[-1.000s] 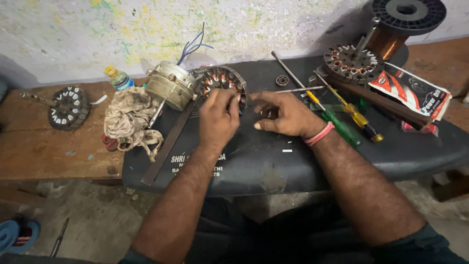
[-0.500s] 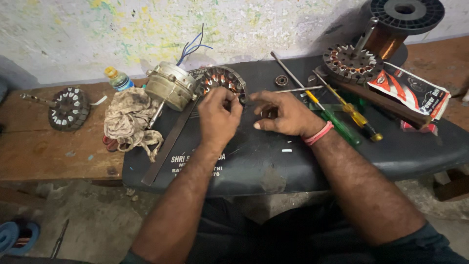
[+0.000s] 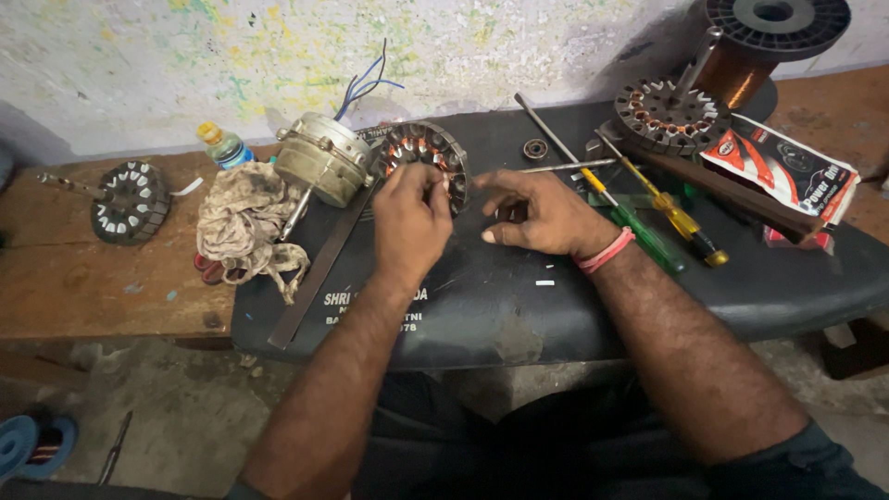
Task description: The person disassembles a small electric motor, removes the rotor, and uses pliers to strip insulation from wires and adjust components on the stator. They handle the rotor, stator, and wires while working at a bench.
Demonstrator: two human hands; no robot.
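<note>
Copper windings glint inside the round stator [image 3: 421,157] that lies flat on the black curved board [image 3: 556,306], at about eleven o'clock from the board's middle. The left hand [image 3: 410,227] rests on the stator's near rim with its fingers curled down into the slots, pinching at something too small to make out; the flat lie of the stator seems to give the fingers a steady surface to press against. The right hand [image 3: 546,215] lies just beside it at three o'clock, fingers bent and thumb tucked, tips touching the board near the stator's edge, apparently bracing; whether it grips anything I cannot tell. A pale metal motor housing [image 3: 322,159] with blue wires leans against the stator at nine o'clock, and a rag [image 3: 243,227] sits farther left. Two screwdrivers [image 3: 648,199] lie within reach at two o'clock of the right hand, beside a second stator [image 3: 671,113] and a spool of copper wire [image 3: 755,42]. Another stator [image 3: 131,199] lies well apart on the wooden bench [image 3: 83,278]. Against the earlier frames little differs: both hands keep the same places, with only slight shifts of the fingers on the rim.
</note>
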